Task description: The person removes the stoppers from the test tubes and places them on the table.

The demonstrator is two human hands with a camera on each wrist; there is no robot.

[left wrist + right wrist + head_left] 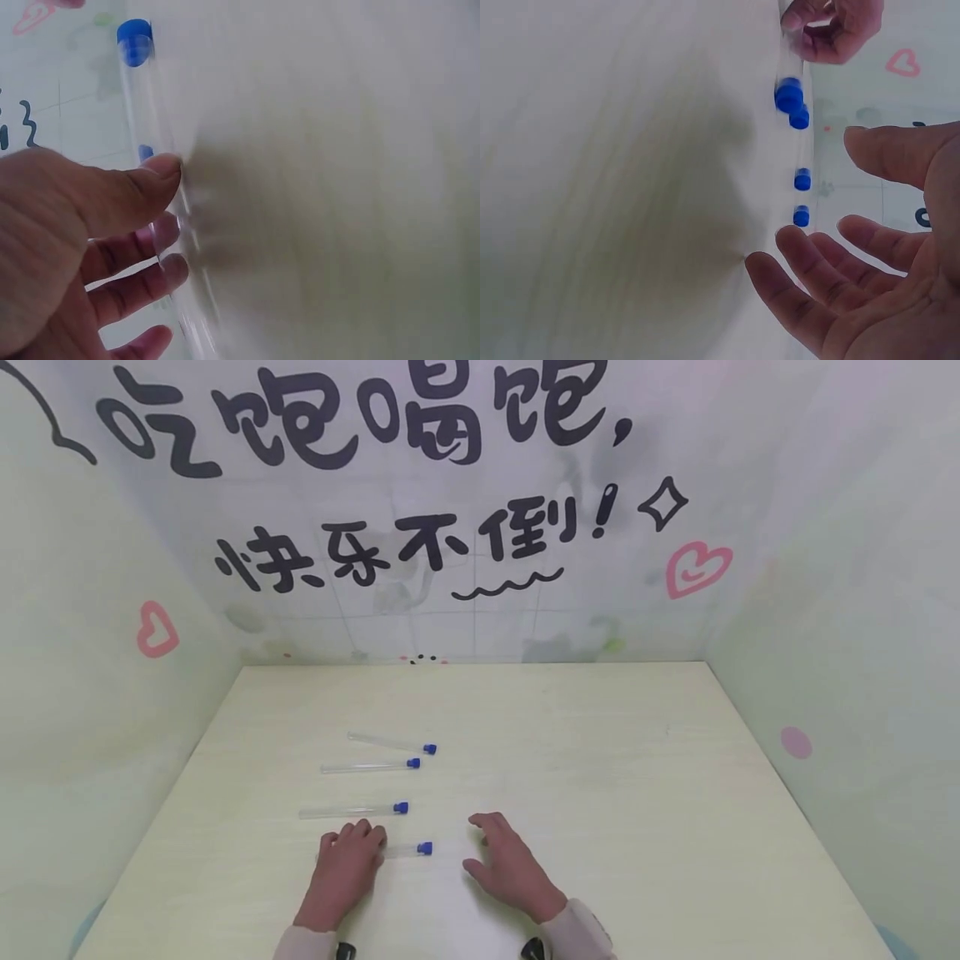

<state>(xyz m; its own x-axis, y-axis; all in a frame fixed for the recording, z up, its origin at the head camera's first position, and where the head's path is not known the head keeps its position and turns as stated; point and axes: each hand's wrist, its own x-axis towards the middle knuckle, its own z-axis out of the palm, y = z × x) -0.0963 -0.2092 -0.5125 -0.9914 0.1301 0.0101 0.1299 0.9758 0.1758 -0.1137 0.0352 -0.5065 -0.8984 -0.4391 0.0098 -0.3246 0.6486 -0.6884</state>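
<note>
Several clear test tubes with blue caps lie on the table, caps toward the right. My left hand [347, 865] is on the nearest test tube [405, 850], pinching it between thumb and fingers. In the left wrist view, the thumb [142, 191] lies on one side of this tube and the fingertips show through or behind it; its blue cap [136, 41] extends past the hand. To the right, my right hand [513, 870] hovers near the table with thumb and fingers spread apart, holding nothing. In the right wrist view, its fingers [795, 300] are loosely bent.
Beyond the left hand lie a test tube [348, 812], a second tube [367, 767] and, farthest back, a slightly slanted tube [386, 742]. The pale wooden table [600, 777] is bounded by printed cloth walls [480, 627] at the back and both sides.
</note>
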